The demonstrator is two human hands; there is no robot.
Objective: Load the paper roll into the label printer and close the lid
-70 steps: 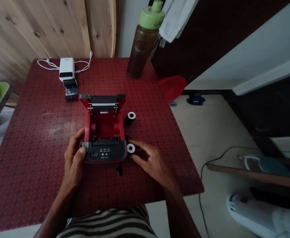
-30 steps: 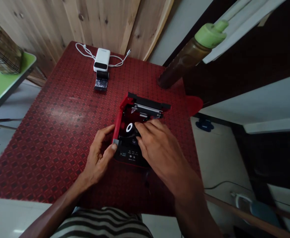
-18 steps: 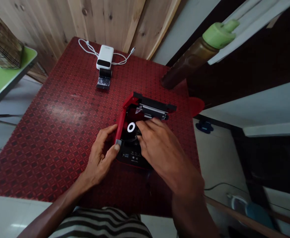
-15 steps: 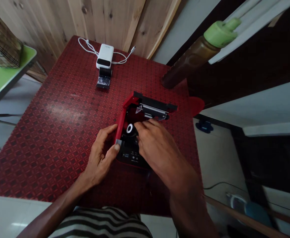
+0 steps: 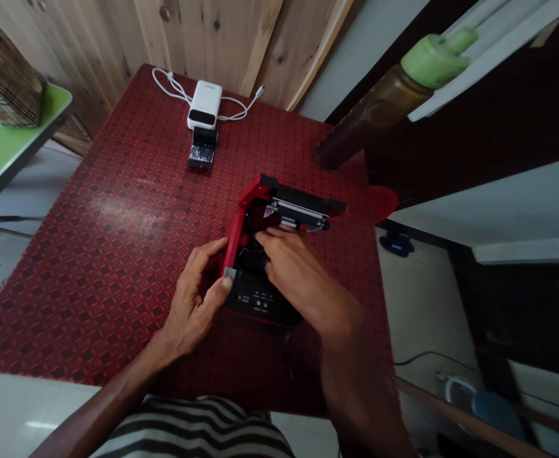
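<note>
A small red and black printer [image 5: 248, 304] sits on the table with its lid [image 5: 303, 198] raised on the far side. Lit marks and icons show on its black front panel. My left hand [image 5: 194, 298] braces its left side, thumb on the grey front corner and fingers along the red edge. My right hand [image 5: 298, 273] reaches into the open compartment from the right, fingers curled down. Its fingertips are hidden, so what they hold cannot be seen.
Farther back on the red patterned table [image 5: 93, 254] lie a white power bank [image 5: 205, 102] with a white cable [image 5: 236, 113] and a small black roll [image 5: 203, 149]. A tall brown bottle [image 5: 370, 114] with a green cap stands at the right rear edge.
My right hand has shifted slightly left and farther into the compartment. The white ring-shaped roll end seen beside its fingers before is now out of sight. My left hand stays put.
</note>
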